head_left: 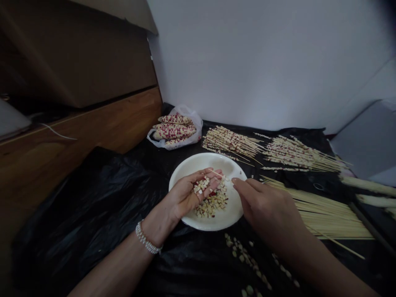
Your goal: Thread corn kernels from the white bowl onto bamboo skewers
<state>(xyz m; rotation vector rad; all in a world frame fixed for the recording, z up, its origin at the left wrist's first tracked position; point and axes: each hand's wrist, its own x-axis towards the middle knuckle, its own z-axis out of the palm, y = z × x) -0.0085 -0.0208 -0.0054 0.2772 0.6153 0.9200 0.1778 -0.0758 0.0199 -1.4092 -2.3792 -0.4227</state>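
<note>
Left of the white bowl (182,171) and above it, a large brown box (93,62) sits over a wooden board (123,123). Black plastic (74,214) spreads under the bowl, wrinkled on its left side, and a pale wall (262,62) rises behind. Just behind the bowl, a thin bag (198,123) holds speckled corn cobs (175,131); to the bowl's right lie two bunches of kernel-covered skewers (230,142), with bare skewers (334,214) nearer me. Loose kernels (247,260) dot the plastic in front.

The left hand (192,189) reaches over the bowl palm up, fingers apart and loosely curled, a beaded bracelet (147,239) on the wrist. The right hand (262,202) comes in over the bowl's right rim, back upward, fingertips pinched on a thin stick (215,172).

That stick is pale and slender, its left end over the left hand's fingers above the bowl, with a few whitish kernels close to the right fingertips. The palmful of kernels (202,185) is mostly cream; the heap (213,205) in the bowl mixes yellowish and dark red.
</note>
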